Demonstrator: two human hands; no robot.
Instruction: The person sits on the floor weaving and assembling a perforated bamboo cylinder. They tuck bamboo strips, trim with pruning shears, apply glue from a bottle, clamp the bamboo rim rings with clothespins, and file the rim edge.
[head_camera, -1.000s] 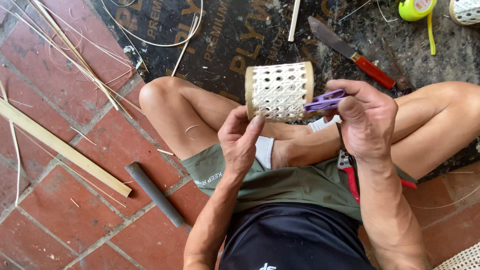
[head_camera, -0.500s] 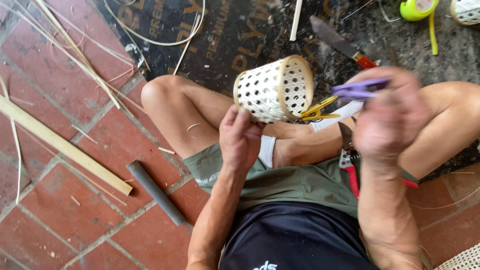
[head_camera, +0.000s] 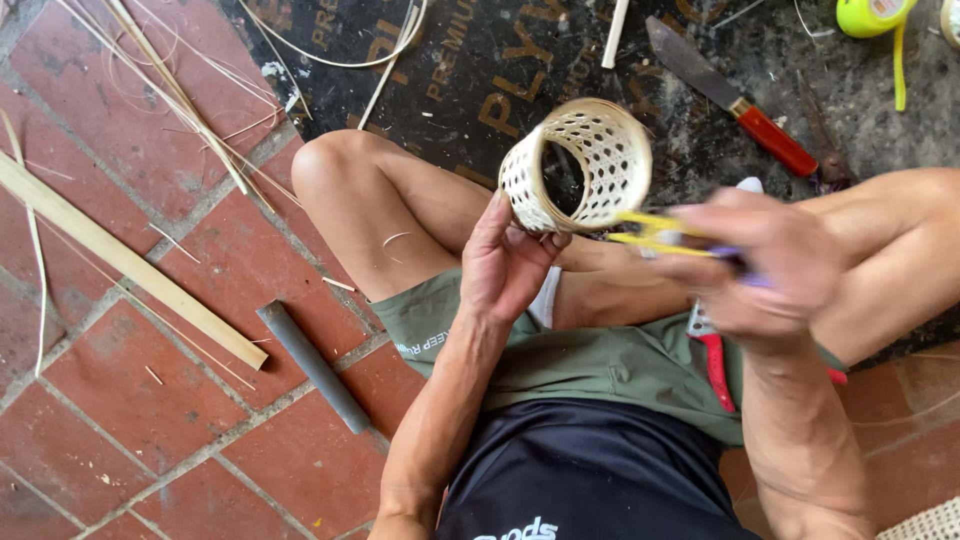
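i sit on the red brick floor (head_camera: 150, 420) w/ legs crossed, and my left hand (head_camera: 510, 265) holds a small woven cylinder basket (head_camera: 578, 168) up over my knees. the grip there is a pinch: thumb and fingers press on the lower rim, open end tilted toward me, so i look a bit into the dark inside. my right hand (head_camera: 770, 270) is blurred, just beside the basket, closed around a small tool w/ purple handle and yellow tip (head_camera: 655, 232); the tip is near the basket wall, i cannot tell if it touches.

to do this step well, i think the left hand must keep the basket steady and turn it only little by little, so the tool tip meets the weave at one hole and not slides over. pressure should be light, the thin weave can bend or split. better keep the right wrist low and close to the leg for support.

around: red-handled knife (head_camera: 735, 100) on the dark printed board (head_camera: 480, 70) ahead, red pliers (head_camera: 715, 360) on my lap, a grey tube (head_camera: 312, 365) and a flat bamboo slat (head_camera: 120, 260) on the floor at left, thin strips (head_camera: 180, 95) further, a yellow-green tape roll (head_camera: 870, 15) at the top right.
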